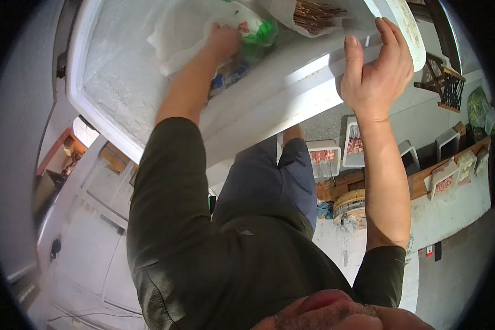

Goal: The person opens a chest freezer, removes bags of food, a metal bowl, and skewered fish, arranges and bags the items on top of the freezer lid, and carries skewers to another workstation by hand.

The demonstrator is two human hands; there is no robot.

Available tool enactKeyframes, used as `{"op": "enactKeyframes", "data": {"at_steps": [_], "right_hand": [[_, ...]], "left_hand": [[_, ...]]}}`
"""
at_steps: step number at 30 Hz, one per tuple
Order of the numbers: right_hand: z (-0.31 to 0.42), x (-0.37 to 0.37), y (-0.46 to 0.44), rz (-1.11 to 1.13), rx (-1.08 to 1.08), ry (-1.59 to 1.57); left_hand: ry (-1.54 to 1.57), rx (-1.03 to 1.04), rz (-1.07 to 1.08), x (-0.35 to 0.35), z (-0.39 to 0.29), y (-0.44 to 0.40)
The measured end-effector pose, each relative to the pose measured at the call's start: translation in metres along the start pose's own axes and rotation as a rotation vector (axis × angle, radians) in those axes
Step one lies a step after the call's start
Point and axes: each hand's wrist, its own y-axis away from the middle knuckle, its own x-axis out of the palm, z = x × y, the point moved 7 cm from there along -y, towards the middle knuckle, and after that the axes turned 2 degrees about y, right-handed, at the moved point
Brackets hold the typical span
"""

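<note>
My left hand [224, 42] reaches down into a white chest freezer [308, 74] with frost on its inner walls. Its fingers look closed on a white plastic bag [177, 34], though motion blurs them. Right beside that hand is a green and white plastic package [261, 33]. A clear bag of thin brown sticks [316, 15] lies further right in the freezer. Below my left hand, a blue package [225, 80] sits partly hidden behind my forearm. My right hand [379, 71] rests against the freezer's right rim, thumb spread away from the fingers, holding nothing.
To the right, white trays of skewered meat [355, 146] stand near a wooden-edged table [451, 212]. A small folding stool [443, 82] and a bag of greens [478, 107] are beyond. A round wooden object [349, 209] is beside my legs.
</note>
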Motion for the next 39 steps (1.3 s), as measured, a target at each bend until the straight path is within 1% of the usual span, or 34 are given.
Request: {"op": "enactKeyframes", "data": {"at_steps": [1, 4, 7, 8, 10, 13, 16, 19, 22, 23, 25, 26, 29, 32, 34, 35, 36, 37, 38, 39], "right_hand": [[0.000, 0.000, 0.000, -0.010, -0.014, -0.011], [0.001, 0.000, 0.000, -0.027, -0.026, -0.025], [0.000, -0.001, -0.001, -0.014, -0.001, 0.002], [-0.001, -0.001, 0.000, -0.013, -0.002, 0.005], [0.000, 0.000, 0.001, -0.020, -0.006, 0.001], [-0.001, 0.000, 0.003, -0.028, -0.008, -0.004], [-0.002, -0.001, 0.001, -0.016, 0.002, 0.014], [-0.001, 0.001, 0.001, -0.027, -0.007, 0.017], [-0.004, 0.004, 0.003, -0.062, -0.034, 0.032], [-0.004, 0.004, 0.003, -0.068, -0.041, 0.027], [-0.004, 0.004, 0.003, -0.077, -0.056, 0.016], [-0.004, 0.004, 0.003, -0.084, -0.075, 0.041], [-0.002, 0.004, 0.003, -0.058, -0.059, 0.052], [-0.012, 0.007, 0.007, -0.067, -0.089, 0.026], [-0.011, 0.008, 0.006, -0.084, -0.078, -0.022], [-0.009, 0.008, 0.003, -0.051, -0.057, -0.016], [-0.009, 0.008, 0.004, -0.052, -0.054, -0.024], [-0.009, 0.007, 0.004, -0.045, -0.048, -0.030], [-0.006, 0.005, 0.003, -0.017, -0.035, -0.020], [-0.004, 0.005, 0.002, -0.014, -0.033, -0.020]], "left_hand": [[0.070, -0.034, -0.009, -0.010, 0.018, 0.011], [0.306, -0.053, -0.247, -0.017, 0.059, 0.037], [0.652, -0.226, -0.337, -0.001, 0.104, 0.050], [0.729, -0.244, -0.362, 0.007, 0.111, 0.053], [0.880, -0.286, -0.410, 0.017, 0.120, 0.064], [0.989, -0.301, -0.455, 0.014, 0.121, 0.072], [1.150, -0.393, -0.392, 0.015, 0.122, 0.069], [1.101, -0.365, -0.426, 0.008, 0.120, 0.070], [0.908, -0.371, -0.480, -0.009, 0.116, 0.072], [0.727, -0.279, -0.501, 0.005, 0.127, 0.061], [0.367, -0.096, -0.528, -0.014, 0.120, 0.065], [0.825, -0.389, -0.620, -0.003, 0.134, 0.074], [0.717, -0.297, -0.528, 0.008, 0.149, 0.069], [0.702, -0.362, -0.545, 0.010, 0.151, 0.073], [0.110, -0.232, -0.778, 0.080, 0.168, 0.044], [0.271, -0.134, -0.566, 0.047, 0.146, 0.037], [0.481, -0.213, -0.496, -0.015, 0.116, 0.085], [0.643, -0.335, -0.457, -0.005, 0.118, 0.083], [0.594, -0.334, -0.388, -0.015, 0.106, 0.087], [0.587, -0.302, -0.382, -0.015, 0.101, 0.085]]}}
